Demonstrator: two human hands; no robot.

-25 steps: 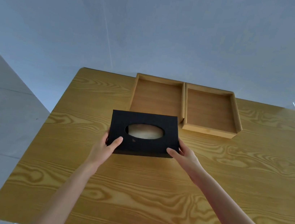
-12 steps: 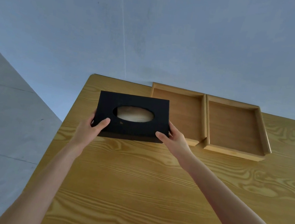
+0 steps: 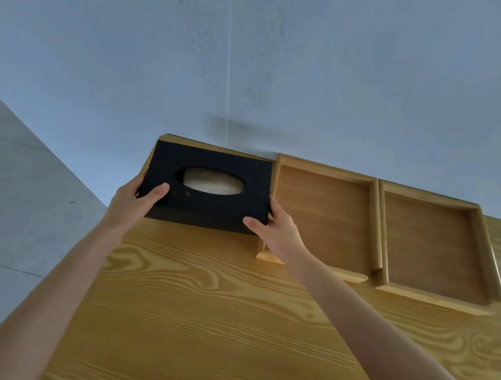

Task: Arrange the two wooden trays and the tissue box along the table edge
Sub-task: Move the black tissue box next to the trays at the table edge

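A black tissue box (image 3: pixel 224 205) with an oval opening showing pale tissue sits at the table's far left corner, against the wall. My left hand (image 3: pixel 131 202) grips its left side and my right hand (image 3: pixel 275 232) grips its right front corner. Right beside the box lies a wooden tray (image 3: pixel 322 219), its left rim touching or nearly touching the box. A second wooden tray (image 3: pixel 434 248) lies against the first one's right side. All three line the far table edge.
The wooden table (image 3: pixel 223 331) stretches toward me with bare grain surface. A grey-blue wall (image 3: pixel 260 62) rises directly behind the far edge. The table's left edge drops off to a pale floor (image 3: pixel 1 187).
Both hands have carried the tissue box from the table's middle front of the trays to the far left corner, beside the left tray. The trays have not moved.
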